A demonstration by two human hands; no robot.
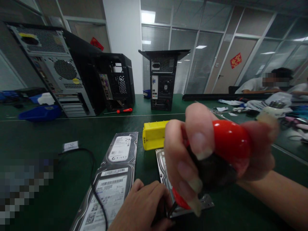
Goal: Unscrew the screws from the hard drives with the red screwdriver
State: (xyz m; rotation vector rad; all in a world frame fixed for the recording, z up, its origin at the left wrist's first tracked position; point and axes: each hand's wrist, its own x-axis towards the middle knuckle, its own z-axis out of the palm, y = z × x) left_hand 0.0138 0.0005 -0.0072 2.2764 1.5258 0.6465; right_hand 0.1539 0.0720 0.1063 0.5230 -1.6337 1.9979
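My right hand (192,141) is raised close to the camera, fingers wrapped round the thick red-and-black handle of a screwdriver (229,139). The screwdriver slants down to the left, its dark shaft ending beside my left hand (145,205). Beneath both hands lies a hard drive (160,163), mostly covered by them. My left hand is curled at that drive's left near edge, close to the shaft tip; what its fingers press on is hidden. To its left, two more hard drives, a farther one (120,149) and a nearer one (109,189), lie label up on the green table.
A yellow plastic bin (155,136) sits behind the drives. A black cable (93,173) crosses the nearer left drive. Computer cases (163,80) stand at the back, with a red screwdriver (124,110) and a blue bin (40,113). Clutter and a person are at right.
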